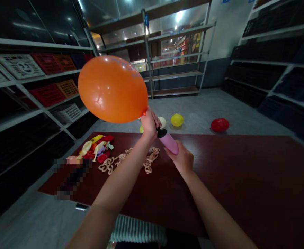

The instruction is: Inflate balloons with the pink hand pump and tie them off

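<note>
A large inflated orange balloon (113, 90) points up and to the left, its neck pinched in my left hand (150, 123). The same hand is at the black nozzle end of a pink balloon pump (169, 142), where the fingers partly hide the join. My right hand (181, 157) is closed around the lower end of the pump. Below my left forearm, beige rubbery strands (152, 159) lie on the dark red table (232, 180). A heap of uninflated balloons (97, 148) in several colours sits at the table's left.
On the floor beyond the table are a yellow balloon (177, 120), a white balloon (162, 122) and a red balloon (220, 125). Shelving with plastic crates (48, 93) stands at the left, and a metal rack (175, 74) is at the back. A blurred-out patch (75, 178) covers the table's left corner.
</note>
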Motion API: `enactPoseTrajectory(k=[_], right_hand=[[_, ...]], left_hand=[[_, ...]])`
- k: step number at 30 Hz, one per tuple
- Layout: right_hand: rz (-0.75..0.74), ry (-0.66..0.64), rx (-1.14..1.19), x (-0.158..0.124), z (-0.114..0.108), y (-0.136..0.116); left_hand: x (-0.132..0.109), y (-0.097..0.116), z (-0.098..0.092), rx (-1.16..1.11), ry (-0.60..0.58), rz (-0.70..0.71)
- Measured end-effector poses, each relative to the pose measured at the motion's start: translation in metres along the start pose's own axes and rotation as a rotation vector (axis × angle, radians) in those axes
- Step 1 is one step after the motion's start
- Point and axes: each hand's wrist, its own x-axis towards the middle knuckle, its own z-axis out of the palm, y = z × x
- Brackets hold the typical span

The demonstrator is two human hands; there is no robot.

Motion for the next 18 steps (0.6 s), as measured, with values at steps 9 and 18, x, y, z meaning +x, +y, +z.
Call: enactPoseTrajectory(k=[9, 18], right_hand=[[-0.226, 0.045, -0.007, -0.002, -0.001, 0.0], [-0.404, 0.021, -0.091, -0.003, -0.004, -0.001]], left_hand=[[0.007, 0.048, -0.038, -0.069, 0.064, 0.09], [0.012, 0.106, -0.092, -0.12, 0.19, 0.128]])
